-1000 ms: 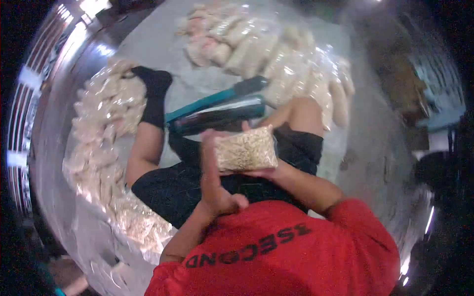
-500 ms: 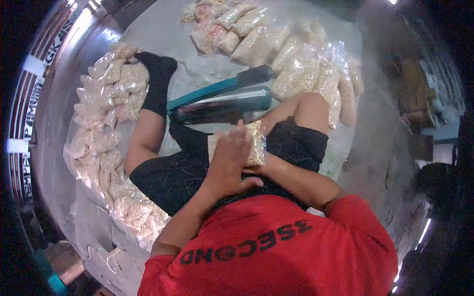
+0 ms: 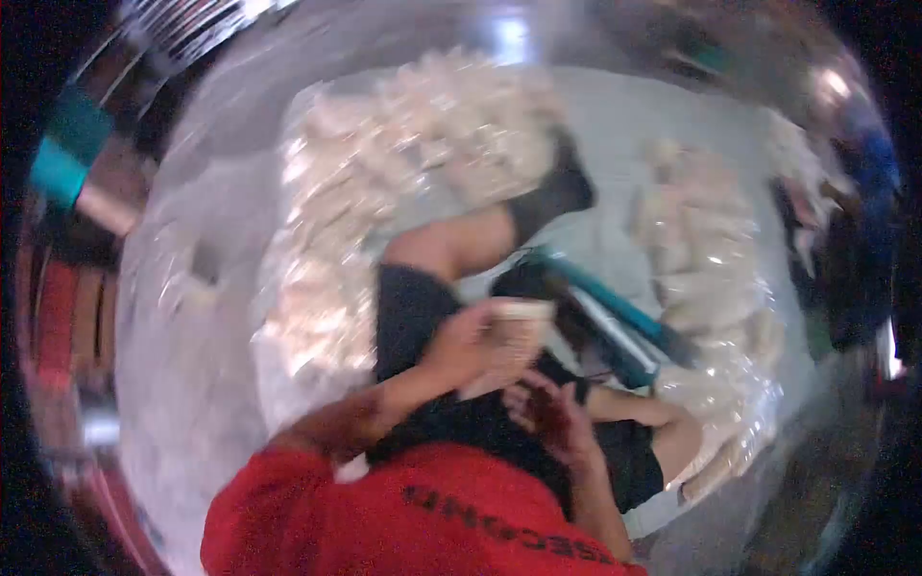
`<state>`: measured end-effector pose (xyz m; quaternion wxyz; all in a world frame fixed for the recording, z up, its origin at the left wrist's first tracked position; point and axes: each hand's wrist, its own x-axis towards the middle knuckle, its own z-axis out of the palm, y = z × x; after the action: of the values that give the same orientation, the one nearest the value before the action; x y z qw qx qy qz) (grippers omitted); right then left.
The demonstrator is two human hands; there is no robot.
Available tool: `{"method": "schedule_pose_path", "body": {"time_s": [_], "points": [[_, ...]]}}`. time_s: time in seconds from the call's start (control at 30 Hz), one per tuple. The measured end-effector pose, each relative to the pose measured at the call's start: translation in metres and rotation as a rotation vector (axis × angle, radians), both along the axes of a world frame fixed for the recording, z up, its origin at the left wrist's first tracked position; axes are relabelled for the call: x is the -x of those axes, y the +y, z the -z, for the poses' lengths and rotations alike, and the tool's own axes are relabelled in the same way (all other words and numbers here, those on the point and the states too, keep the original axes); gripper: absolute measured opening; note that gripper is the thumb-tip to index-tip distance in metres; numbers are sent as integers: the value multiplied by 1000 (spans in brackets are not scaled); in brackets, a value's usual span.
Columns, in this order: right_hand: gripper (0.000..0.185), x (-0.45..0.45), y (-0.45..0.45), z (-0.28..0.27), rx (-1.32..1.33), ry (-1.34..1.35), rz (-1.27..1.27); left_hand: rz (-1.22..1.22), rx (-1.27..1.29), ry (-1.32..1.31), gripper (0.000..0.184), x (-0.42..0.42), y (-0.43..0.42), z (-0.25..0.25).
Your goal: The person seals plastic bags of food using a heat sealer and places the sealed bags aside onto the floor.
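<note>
My left hand [image 3: 459,348] is closed on the edge of a small, flat clear bag of pale beans [image 3: 519,336], tilted above my lap. Just to the right and lower, my right hand [image 3: 555,415] is held apart from the bag, palm up, with its fingers loosely spread and nothing visible in it. Motion blur softens both hands. Beyond them, between my legs, lies a long teal tool with a hinged arm [image 3: 619,305], which looks like a bag sealer.
Many filled bags [image 3: 327,240] lie in a band to the left and far side, on a pale sheet [image 3: 615,115]. More filled bags [image 3: 706,230] are piled on the right. My bent legs [image 3: 451,240] frame the sealer. A teal object [image 3: 58,173] stands at the far left.
My view has swung to the left. The bag, earlier pressed flat between both hands, is now in my left hand alone and tilted up; my right hand has come away from beneath it.
</note>
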<state>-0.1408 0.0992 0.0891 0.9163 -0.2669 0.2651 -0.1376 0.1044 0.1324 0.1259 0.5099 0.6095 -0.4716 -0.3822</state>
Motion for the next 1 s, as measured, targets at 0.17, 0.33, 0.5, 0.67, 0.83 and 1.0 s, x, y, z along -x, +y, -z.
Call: {"method": "schedule_pose_path", "body": {"time_s": [0.17, 0.33, 0.5, 0.67, 0.83, 1.0], "points": [[72, 7, 6, 37, 157, 54, 79, -309, -112, -372, 23, -97, 10, -57], [63, 6, 10, 47, 226, 174, 61, -210, -254, -109, 26, -171, 6, -9], [72, 4, 10, 37, 197, 316, 89, -244, -178, 283, 28, -175, -37, -4], [70, -4, 1, 47, 322, 479, 40, -372, 276, 982, 29, -182, -163, -27], [71, 13, -2, 9, 627, 676, 19, -394, 97, 404, 24, -229, -240, 123], [72, 40, -54, -128, 836, 619, -125, -512, -35, 287, 23, -208, -247, 186]]}}
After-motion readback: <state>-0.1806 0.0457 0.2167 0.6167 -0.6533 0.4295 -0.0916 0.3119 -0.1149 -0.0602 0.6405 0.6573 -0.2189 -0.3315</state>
